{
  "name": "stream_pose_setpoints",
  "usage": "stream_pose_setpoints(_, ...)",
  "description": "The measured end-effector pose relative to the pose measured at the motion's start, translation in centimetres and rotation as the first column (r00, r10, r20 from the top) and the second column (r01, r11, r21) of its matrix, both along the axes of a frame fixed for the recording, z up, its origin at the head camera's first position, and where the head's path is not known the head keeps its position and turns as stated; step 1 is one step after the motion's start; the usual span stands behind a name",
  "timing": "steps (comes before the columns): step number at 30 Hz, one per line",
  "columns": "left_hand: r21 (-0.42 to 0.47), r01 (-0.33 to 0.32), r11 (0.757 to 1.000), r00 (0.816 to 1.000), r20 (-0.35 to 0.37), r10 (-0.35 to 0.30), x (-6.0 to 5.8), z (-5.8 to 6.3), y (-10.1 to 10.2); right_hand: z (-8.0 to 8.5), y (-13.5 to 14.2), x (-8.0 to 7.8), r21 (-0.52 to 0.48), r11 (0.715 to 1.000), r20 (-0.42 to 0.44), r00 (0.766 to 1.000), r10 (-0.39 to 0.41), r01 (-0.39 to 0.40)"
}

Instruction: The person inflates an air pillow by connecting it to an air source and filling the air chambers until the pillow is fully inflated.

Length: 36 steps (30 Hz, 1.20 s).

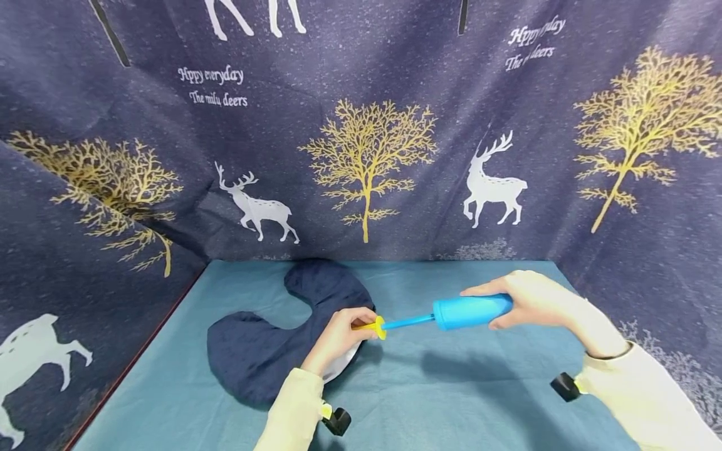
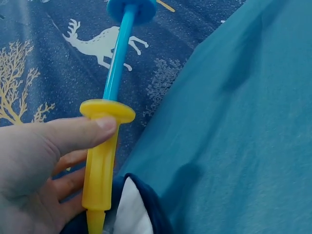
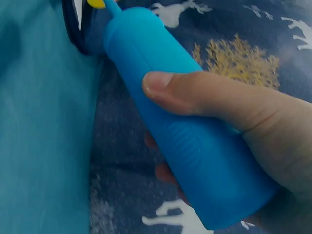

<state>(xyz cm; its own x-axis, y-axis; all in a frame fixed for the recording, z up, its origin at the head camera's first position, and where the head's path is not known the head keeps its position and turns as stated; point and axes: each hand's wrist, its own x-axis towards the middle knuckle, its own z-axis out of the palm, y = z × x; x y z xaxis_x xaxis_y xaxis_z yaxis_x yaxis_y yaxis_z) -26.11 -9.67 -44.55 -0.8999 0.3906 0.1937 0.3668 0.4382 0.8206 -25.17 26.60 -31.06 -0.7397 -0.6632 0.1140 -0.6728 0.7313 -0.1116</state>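
A hand pump with a blue barrel [image 1: 472, 311] and a yellow nozzle end [image 2: 100, 168] is stretched between the two hands. My left hand [image 1: 345, 333] pinches the yellow end, thumb just below its round flange. Around the blue barrel curls my right hand [image 1: 533, 300], thumb along its side in the right wrist view. A thin blue rod [image 2: 118, 58] shows drawn out between flange and barrel. Under the left hand lies a dark blue U-shaped neck pillow [image 1: 254, 357]; its white patch [image 2: 131, 209] shows beside the nozzle tip.
A teal cloth [image 1: 406, 388] covers the table, with shadows of the arms on it. Dark blue fabric [image 1: 395, 75] printed with deer and golden trees hangs behind and at both sides. Small black devices [image 1: 337, 421] are strapped at the wrists.
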Motion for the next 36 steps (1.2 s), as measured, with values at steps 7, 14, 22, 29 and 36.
stream_pose_setpoints(7, 0.016, -0.071, 0.997, 0.997, -0.011, 0.071, 0.7, -0.5, -0.1, -1.0, -3.5, -0.9, 0.012, 1.000, -0.005, 1.000, 0.026, -0.026)
stream_pose_setpoints(14, 0.016, -0.077, 0.997, 0.997, -0.020, 0.078, 0.7, -0.3, -0.1, -2.3, -6.5, -1.1, 0.034, 0.999, -0.036, 0.998, 0.041, -0.040)
stream_pose_setpoints(22, 0.000, -0.075, 0.997, 0.997, -0.010, 0.075, 0.8, -0.1, 0.0, -4.0, -9.5, -0.6, 0.029, 0.999, -0.080, 0.996, 0.042, -0.039)
stream_pose_setpoints(29, -0.059, -0.039, 0.997, 0.999, -0.039, 0.036, 0.7, 0.3, 0.0, -4.8, -9.5, -0.5, 0.021, 0.999, -0.048, 0.998, 0.039, -0.038)
stream_pose_setpoints(36, -0.050, -0.013, 0.999, 1.000, -0.015, 0.012, 0.6, 0.6, 0.0, -3.7, -7.2, -0.2, 0.033, 0.999, -0.031, 0.999, 0.037, -0.036)
